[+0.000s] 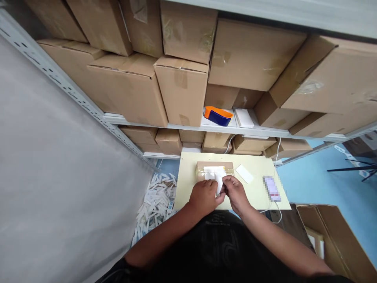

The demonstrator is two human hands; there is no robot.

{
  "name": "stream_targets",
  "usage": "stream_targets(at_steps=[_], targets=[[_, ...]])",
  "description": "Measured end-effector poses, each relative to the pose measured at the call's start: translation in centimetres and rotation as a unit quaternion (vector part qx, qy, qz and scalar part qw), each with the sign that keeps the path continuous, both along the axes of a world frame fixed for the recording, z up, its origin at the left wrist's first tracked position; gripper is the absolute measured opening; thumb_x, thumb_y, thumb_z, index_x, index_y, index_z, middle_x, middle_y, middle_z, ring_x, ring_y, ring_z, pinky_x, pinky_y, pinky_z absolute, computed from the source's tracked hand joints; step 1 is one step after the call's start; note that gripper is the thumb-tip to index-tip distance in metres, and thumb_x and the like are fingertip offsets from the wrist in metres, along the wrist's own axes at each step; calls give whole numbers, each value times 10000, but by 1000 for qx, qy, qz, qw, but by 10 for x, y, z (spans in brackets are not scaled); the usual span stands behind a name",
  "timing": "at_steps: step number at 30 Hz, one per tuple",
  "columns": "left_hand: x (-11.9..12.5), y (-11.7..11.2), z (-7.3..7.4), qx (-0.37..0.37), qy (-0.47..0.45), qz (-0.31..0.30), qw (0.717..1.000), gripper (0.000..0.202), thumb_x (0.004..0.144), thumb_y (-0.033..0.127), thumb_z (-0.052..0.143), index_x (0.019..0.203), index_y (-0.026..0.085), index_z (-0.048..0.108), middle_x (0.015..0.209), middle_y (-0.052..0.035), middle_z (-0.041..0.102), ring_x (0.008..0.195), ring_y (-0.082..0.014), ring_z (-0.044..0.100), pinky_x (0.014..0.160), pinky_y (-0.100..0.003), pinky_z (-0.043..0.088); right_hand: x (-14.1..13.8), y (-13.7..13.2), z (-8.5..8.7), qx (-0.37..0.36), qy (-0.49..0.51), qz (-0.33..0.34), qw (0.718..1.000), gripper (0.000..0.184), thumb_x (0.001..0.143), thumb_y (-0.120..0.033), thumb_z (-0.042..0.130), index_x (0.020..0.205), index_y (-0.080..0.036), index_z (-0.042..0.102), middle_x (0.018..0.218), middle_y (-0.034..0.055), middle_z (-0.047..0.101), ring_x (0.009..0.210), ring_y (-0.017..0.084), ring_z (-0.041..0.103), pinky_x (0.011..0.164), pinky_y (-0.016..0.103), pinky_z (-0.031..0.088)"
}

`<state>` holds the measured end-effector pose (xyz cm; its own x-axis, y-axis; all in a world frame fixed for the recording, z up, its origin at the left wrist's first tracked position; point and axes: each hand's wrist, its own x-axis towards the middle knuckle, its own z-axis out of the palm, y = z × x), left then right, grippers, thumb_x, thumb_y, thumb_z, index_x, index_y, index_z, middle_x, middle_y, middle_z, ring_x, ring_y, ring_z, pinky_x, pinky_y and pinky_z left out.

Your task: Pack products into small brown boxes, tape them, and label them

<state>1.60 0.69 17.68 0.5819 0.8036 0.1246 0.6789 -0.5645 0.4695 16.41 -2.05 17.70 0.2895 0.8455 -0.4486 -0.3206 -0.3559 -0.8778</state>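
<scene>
A small white label [218,183], curled upright, is between my two hands over a taped cardboard parcel [200,173]. My right hand [235,192] is closed in a pinch on the label's right edge. At the label's left side my left hand [204,196] is closed, fingers curled over the near part of the parcel and thumb pointing toward the right hand. A white sheet lies on the parcel's top, partly covered by my hands. Just right of the parcel, a white card [244,173] rests flat on the pale yellow table [185,177].
A phone-like blurred device [271,188] with a white cable lies at the table's right. Shelves of cardboard boxes [181,90] rise behind, holding an orange-and-blue tape dispenser [218,116]. Paper strips [154,200] litter the floor at left. An open carton [332,232] stands at lower right.
</scene>
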Motion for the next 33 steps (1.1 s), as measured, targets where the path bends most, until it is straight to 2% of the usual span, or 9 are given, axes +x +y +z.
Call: stream_targets(at_steps=[4, 8, 13, 15, 18, 23, 29, 31, 33], targets=[[-2, 2, 6, -51, -72, 38, 995, 139, 896, 254, 540, 803, 213, 635, 788, -64, 683, 768, -210, 619, 713, -326, 420, 18, -9, -5, 43, 16, 3, 999, 287, 804, -494, 702, 837, -220, 622, 716, 10, 674, 653, 176, 620, 680, 322, 508], [-9, 7, 10, -182, -213, 65, 958, 246, 924, 309, 488, 711, 209, 559, 696, 6, 572, 677, -148, 534, 656, -268, 389, 42, -17, -20, 27, -96, -52, 994, 290, 799, -498, 722, 823, -232, 609, 789, -5, 656, 694, 159, 585, 675, 295, 477], [-10, 15, -4, -275, -306, 99, 906, 298, 932, 411, 487, 712, 210, 489, 655, 39, 469, 662, -136, 475, 633, -246, 371, 56, -20, -37, -18, -43, 34, 998, 355, 745, -536, 754, 735, -219, 595, 654, -26, 589, 593, 152, 514, 623, 298, 437], [-7, 19, -14, -270, -299, 125, 907, 310, 940, 430, 479, 718, 214, 485, 649, 42, 472, 658, -140, 486, 634, -248, 370, 59, -16, -43, -9, -58, 45, 997, 362, 760, -539, 730, 688, -224, 566, 607, -36, 563, 578, 151, 491, 620, 294, 414], [-2, 30, -29, -220, -215, 152, 939, 346, 964, 435, 463, 699, 217, 505, 636, 35, 503, 652, -151, 512, 638, -260, 354, 67, 0, -53, 0, -181, 46, 982, 359, 831, -543, 638, 675, -237, 532, 598, -49, 525, 588, 156, 462, 595, 276, 351], [11, 64, -55, -120, -7, 170, 978, 343, 984, 389, 451, 747, 209, 621, 746, -39, 652, 731, -194, 590, 655, -291, 338, 81, 44, -78, 11, -420, 101, 902, 329, 934, -485, 498, 706, -251, 534, 677, -15, 572, 674, 193, 512, 628, 287, 330], [26, 88, -88, -88, 146, 142, 975, 355, 987, 296, 414, 995, 133, 729, 971, -151, 723, 926, -272, 660, 781, -345, 419, 73, 71, -110, -17, -636, 191, 747, 274, 985, -303, 431, 882, -188, 656, 955, 117, 669, 927, 263, 570, 827, 357, 364], [29, 90, -95, -82, 174, 133, 972, 377, 985, 283, 400, 1027, 110, 732, 993, -173, 718, 955, -296, 664, 810, -372, 431, 70, 72, -116, -18, -667, 196, 718, 259, 981, -309, 451, 932, -175, 667, 1024, 139, 655, 981, 288, 556, 860, 385, 359], [28, 91, -99, -89, 186, 138, 969, 382, 986, 303, 406, 1018, 104, 729, 987, -183, 713, 964, -310, 663, 829, -391, 435, 71, 72, -119, -29, -675, 180, 714, 249, 965, -364, 502, 984, -172, 659, 1066, 153, 635, 1025, 312, 539, 880, 408, 365]])
